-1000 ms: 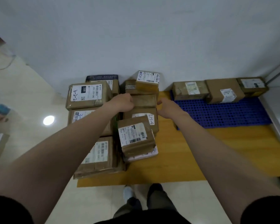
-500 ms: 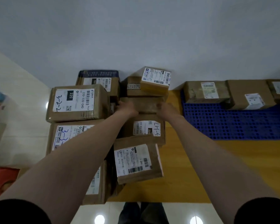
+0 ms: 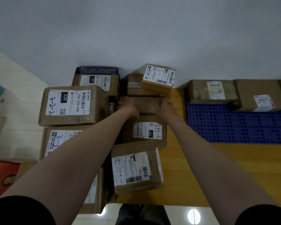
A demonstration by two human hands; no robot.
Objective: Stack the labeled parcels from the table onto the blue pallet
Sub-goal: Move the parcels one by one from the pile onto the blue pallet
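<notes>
While the left hand (image 3: 128, 108) and the right hand (image 3: 166, 109) curl round opposite ends of a plain brown parcel (image 3: 146, 103), it sits mid-pile on the yellow counter (image 3: 217, 169), just on the far side of the 032 parcel (image 3: 144, 132), with the blue pallet (image 3: 234, 127) to the right.

Parcel depot or mailroom: barcode-labelled cardboard parcels (image 3: 71, 104) on a table (image 3: 234, 172), blue pallet (image 3: 234, 127) (perforated plastic) alongside.

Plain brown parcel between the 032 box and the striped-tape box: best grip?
Its two short ends, from left and right, where the left hand and right hand sit. The plain parcel lies flat, hemmed in along both long sides, so only the ends look free.
</notes>
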